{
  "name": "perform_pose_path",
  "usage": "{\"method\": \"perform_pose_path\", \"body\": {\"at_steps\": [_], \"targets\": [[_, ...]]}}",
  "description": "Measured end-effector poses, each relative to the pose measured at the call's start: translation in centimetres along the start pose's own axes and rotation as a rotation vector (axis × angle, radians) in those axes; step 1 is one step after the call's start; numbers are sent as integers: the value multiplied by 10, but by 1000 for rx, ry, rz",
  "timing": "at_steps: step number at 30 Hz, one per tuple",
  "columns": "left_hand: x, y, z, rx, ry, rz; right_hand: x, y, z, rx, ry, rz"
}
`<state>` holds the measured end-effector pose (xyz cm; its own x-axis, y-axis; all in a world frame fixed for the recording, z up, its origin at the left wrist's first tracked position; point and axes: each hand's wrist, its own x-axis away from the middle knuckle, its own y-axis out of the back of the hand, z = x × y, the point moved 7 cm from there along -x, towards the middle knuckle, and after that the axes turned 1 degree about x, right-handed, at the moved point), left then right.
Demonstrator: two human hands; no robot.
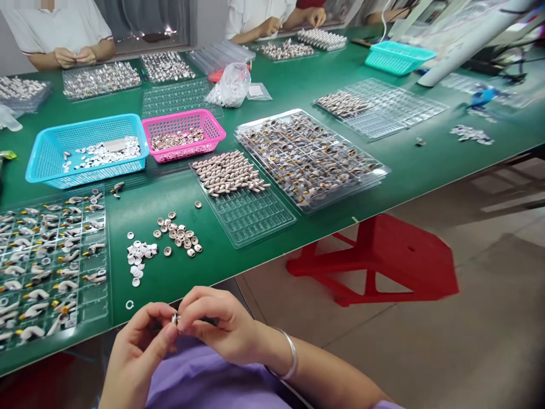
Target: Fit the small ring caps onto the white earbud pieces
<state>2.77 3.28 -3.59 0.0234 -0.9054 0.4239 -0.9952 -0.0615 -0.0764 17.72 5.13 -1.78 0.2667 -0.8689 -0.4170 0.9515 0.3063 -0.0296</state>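
Note:
Just below the green table's near edge, my left hand (136, 349) and my right hand (219, 326) meet over my lap. Both pinch one small silvery metal part (175, 318) between their fingertips. A silver bangle (290, 355) circles my right wrist. The nearest things on the table (306, 85) are a loose cluster of small tan metal caps (181, 236) and a heap of small white discs (138, 258). A single white ring (130, 304) lies at the table edge.
A clear tray of white curved parts (46, 267) sits at the left. Blue (85, 149) and pink (184, 135) baskets hold small parts, with more clear trays (306, 159) beside them. A red stool (383, 255) stands under the table. Other people's hands (74, 55) work across it.

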Motion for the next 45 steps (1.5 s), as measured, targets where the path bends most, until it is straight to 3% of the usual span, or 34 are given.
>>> {"method": "perform_pose_path", "body": {"at_steps": [7,13,18,25,36,41,45], "targets": [[1,0,0,3,10,0,1,0,0,44,14,3],[5,5,-3,-79,-67,-15,4,-3,7,151,61,54],[2,11,-2,-172,-127,81,6,-2,16,225,170,57],[0,15,3,-129,-99,60,6,-2,23,303,240,68],[2,15,-6,-257,-222,45,4,-1,33,498,312,61],[2,18,-3,-248,-220,42,4,-1,34,482,320,64],[3,18,-2,-240,-215,50,3,2,30,349,247,48]]}}
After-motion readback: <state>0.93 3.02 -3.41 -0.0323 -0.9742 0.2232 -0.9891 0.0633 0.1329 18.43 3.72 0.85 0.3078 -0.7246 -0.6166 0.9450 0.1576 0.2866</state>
